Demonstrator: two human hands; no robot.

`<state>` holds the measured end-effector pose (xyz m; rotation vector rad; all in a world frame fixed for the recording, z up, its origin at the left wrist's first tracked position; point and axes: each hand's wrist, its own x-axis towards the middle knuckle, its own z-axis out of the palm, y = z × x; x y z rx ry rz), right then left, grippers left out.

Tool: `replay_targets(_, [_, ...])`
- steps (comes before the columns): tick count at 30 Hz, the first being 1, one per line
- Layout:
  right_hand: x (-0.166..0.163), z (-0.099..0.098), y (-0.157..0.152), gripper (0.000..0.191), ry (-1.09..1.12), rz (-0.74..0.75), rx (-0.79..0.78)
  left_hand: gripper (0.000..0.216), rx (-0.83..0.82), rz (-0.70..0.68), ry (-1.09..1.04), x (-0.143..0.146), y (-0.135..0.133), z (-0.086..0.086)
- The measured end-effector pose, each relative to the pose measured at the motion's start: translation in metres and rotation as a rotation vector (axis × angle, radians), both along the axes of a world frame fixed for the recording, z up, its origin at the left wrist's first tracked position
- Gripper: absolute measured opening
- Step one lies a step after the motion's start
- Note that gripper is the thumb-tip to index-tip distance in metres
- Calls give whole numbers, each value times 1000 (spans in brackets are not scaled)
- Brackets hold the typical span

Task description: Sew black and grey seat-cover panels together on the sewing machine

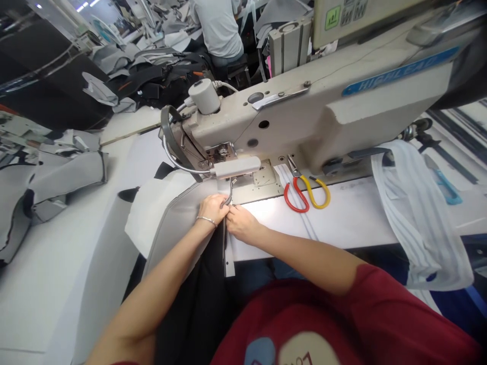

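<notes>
Sewing floor [152, 66] | white table [342, 218] | left hand [212, 209], right hand [241, 224] together on grey fabric [175, 218], grip unclear

The sewing machine [266, 121] is smooth painted metal, the scissors [302, 190] have bright metal blades and glossy plastic handles, and the grey cloth [175, 218] looks matt, though its weave is hard to tell, against the smooth white counter [68, 263].
</notes>
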<state>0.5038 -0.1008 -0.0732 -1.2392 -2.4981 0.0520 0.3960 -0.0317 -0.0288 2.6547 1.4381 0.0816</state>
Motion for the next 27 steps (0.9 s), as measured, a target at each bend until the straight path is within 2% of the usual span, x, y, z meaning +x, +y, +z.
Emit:
replay_targets(11, [0, -1, 0, 19, 4, -5, -6, 15, 47, -30, 5, -2, 0, -7])
replay_targets(16, [2, -1, -2, 21, 25, -21, 5, 18, 75, -158, 37, -4, 1, -9])
replay_targets(19, [2, 1, -4, 22, 28, -61, 37, 23, 32, -209, 37, -8, 6, -5])
replay_targets(24, [2, 3, -6, 23, 25, -143, 47, 20, -135, -298, 62, -17, 15, 1])
replay_targets(27, [2, 4, -6, 21, 14, -158, 47, 29, -133, -269, 22, -16, 13, -2])
